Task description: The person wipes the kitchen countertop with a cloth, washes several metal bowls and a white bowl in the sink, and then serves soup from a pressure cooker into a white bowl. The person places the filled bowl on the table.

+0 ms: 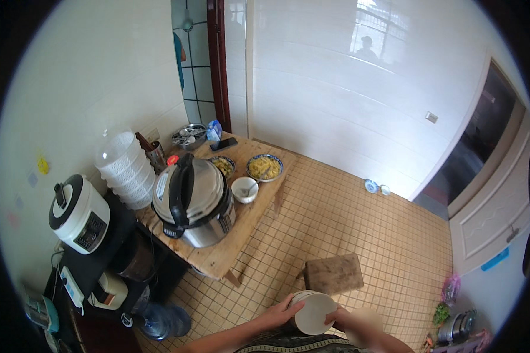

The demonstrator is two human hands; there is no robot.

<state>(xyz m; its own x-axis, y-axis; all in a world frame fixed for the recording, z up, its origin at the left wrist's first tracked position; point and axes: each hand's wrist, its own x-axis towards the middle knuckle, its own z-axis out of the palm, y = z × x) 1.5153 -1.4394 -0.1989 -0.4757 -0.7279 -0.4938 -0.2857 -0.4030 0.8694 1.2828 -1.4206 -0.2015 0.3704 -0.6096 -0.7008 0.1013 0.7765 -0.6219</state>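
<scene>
Both of my hands hold a white bowl point(315, 314) close to my body, low in the view. Its rim is tilted up and its pale inside shows; more rims behind it suggest a stack, but I cannot tell how many. My left hand point(286, 309) grips the left side with the thumb on the outer wall. On the right, my right hand point(341, 318) has its fingers at the rim. Just beyond the bowl stands a low wooden stool point(334, 273). Patterned dark fabric point(291, 345) on my body lies below.
A wooden table point(218, 256) bears an electric pressure cooker point(196, 194), a bowl with a spoon point(245, 190), a dish of yellow food point(264, 167) and a phone point(224, 144). A rice cooker point(79, 214) and a water jug point(165, 321) are at left. Two dishes point(371, 186) sit by the wall.
</scene>
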